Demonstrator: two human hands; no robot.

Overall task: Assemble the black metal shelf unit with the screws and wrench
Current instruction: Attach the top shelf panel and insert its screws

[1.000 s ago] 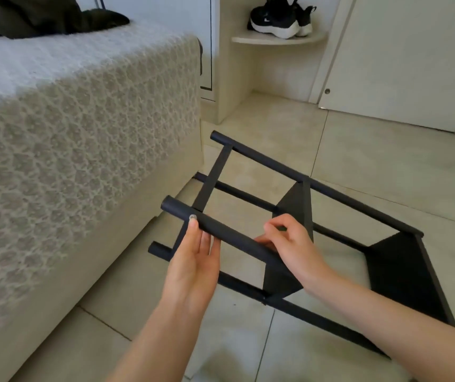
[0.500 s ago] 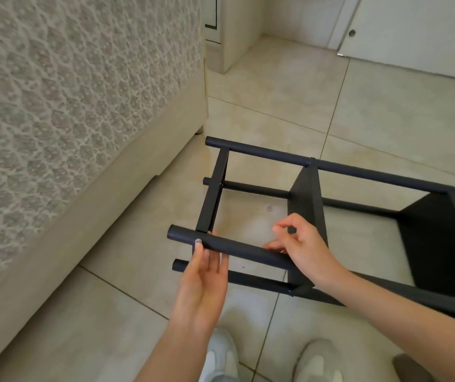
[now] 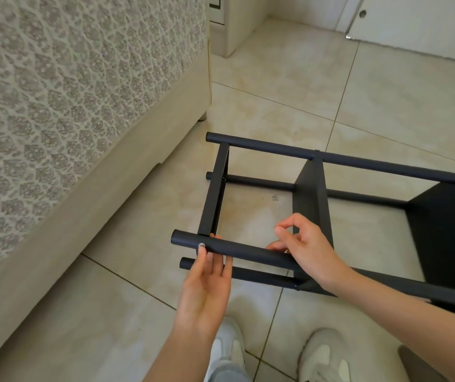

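The black metal shelf unit lies on its side on the tiled floor, its four tubes running left to right. My left hand comes from below and grips the near upper tube close to its left end, thumb on the front and fingers behind. My right hand holds the same tube where it meets the middle shelf panel, index finger and thumb curled above it. A small screw head shows on the far upper tube. No wrench is in view.
A bed with a patterned cover stands close on the left. My white shoes are at the bottom, just under the unit. A cabinet base and a door are at the back. A dark object sits at the bottom right.
My view has tilted down towards the floor and my shoes. The shelf unit has swung to lie more level and lower. Both hands keep their hold on the near tube.
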